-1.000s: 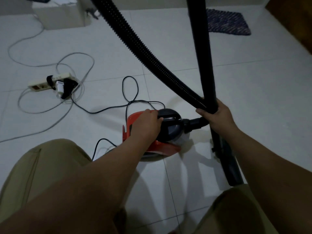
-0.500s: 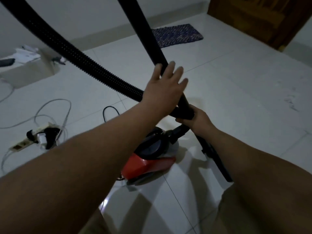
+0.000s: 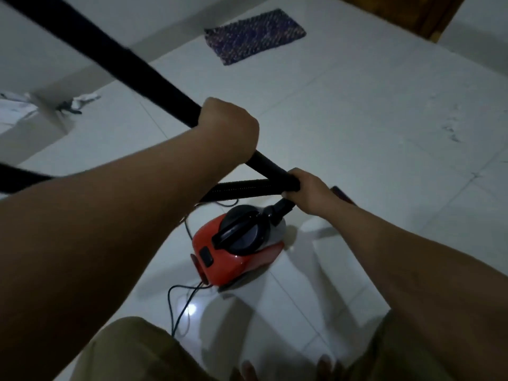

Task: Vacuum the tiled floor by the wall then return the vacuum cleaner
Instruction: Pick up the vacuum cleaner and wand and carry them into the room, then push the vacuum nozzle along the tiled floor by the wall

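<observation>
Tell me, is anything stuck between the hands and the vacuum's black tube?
No. The left hand grips the black tube directly, and the right hand holds its lower end above the red vacuum cleaner.

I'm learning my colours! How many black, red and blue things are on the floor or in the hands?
Black: 3, the tube, hose, cord
Red: 1, the vacuum
Blue: 1, the mat
Total: 5

Dim, bluish indoor light. Small glare spot on tiled floor point(image 3: 191, 308). Soft shadows beneath vacuum cleaner point(image 3: 236, 250). Motion blur on wand point(image 3: 115, 57); wide-angle bending at edges.
</observation>
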